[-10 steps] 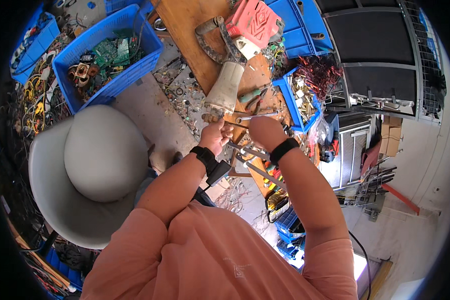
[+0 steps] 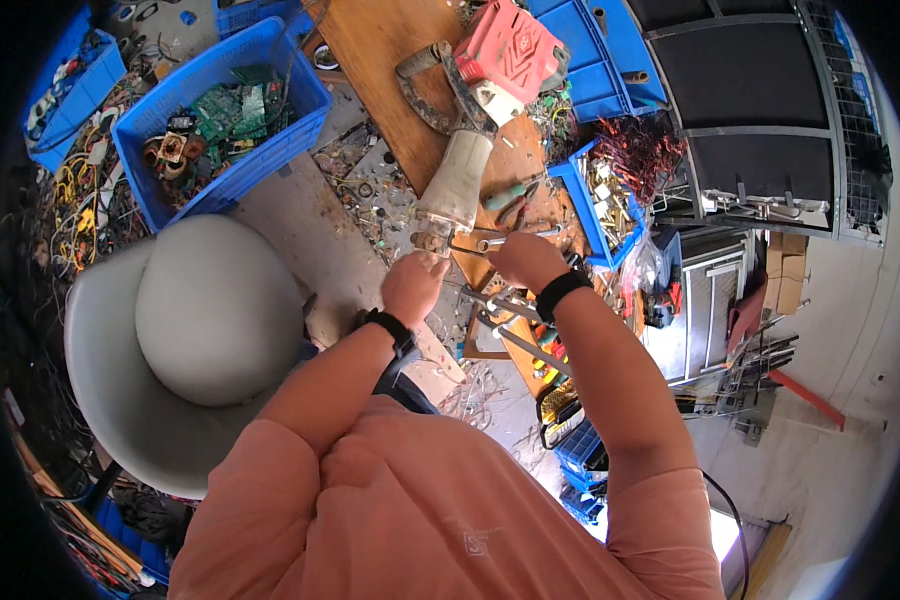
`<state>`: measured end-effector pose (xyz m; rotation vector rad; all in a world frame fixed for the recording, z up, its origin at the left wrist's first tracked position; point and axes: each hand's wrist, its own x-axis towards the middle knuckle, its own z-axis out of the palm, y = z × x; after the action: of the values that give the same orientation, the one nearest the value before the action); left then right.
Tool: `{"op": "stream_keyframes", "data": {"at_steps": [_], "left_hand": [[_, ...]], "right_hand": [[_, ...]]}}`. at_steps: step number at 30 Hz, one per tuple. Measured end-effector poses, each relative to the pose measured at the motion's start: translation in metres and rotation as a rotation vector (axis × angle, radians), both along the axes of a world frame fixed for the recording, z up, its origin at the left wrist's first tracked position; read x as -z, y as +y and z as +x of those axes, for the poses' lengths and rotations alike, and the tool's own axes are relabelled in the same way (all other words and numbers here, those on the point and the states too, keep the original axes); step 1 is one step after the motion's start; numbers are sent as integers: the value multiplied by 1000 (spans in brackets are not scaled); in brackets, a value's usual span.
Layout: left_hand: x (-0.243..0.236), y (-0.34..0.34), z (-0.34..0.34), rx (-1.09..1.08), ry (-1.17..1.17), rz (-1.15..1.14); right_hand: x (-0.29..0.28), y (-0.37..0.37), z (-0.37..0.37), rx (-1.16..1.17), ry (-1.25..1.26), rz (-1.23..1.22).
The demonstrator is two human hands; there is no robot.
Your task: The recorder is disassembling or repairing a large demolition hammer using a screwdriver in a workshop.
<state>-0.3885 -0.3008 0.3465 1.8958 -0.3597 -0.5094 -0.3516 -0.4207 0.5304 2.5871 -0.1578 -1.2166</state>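
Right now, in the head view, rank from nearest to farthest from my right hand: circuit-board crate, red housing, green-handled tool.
1. Green-handled tool, just above the right hand.
2. Red housing, near the picture's top.
3. Circuit-board crate, off to the left.

Salmon-pink short-sleeved shirt [image 2: 390, 500], small pale print [image 2: 476, 543], black wrist straps [image 2: 563, 292]

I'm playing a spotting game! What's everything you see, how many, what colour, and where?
Table: 1, brown, top middle
Power tool: 1, red and cream, on table
Bent rod: 1, dark, by tool's end
Wrench: 1, silver, near rod
Chair: 1, grey, left
Crates: several, blue, left and right
Circuit boards: many, green, in biggest crate
Tray: 1, blue, right of tool
Wires: uncountable, reddish, beyond tray
Smaller scraps: uncountable, mixed colours, throughout
Shirt: 1, salmon, bottom
Left hand: 1, bare, below tool
Right hand: 1, bare, holding rod
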Motion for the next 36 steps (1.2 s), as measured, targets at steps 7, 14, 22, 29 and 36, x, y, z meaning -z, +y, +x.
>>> {"op": "stream_keyframes", "data": {"at_steps": [7, 14, 22, 29, 36], "left_hand": [[-8, 12, -16, 177, 137, 293], [-2, 10, -22, 16, 183, 228], [3, 13, -20, 25, 250, 199], [2, 14, -22, 9, 258, 215], [3, 13, -17, 115, 294, 217]], "right_hand": [[13, 2, -5, 308, -156, 15], [19, 16, -4, 38, -175, -65], [8, 22, -7, 56, -195, -132], [11, 18, -9, 102, -169, -136], [-1, 23, -10, -2, -171, -83]]}}
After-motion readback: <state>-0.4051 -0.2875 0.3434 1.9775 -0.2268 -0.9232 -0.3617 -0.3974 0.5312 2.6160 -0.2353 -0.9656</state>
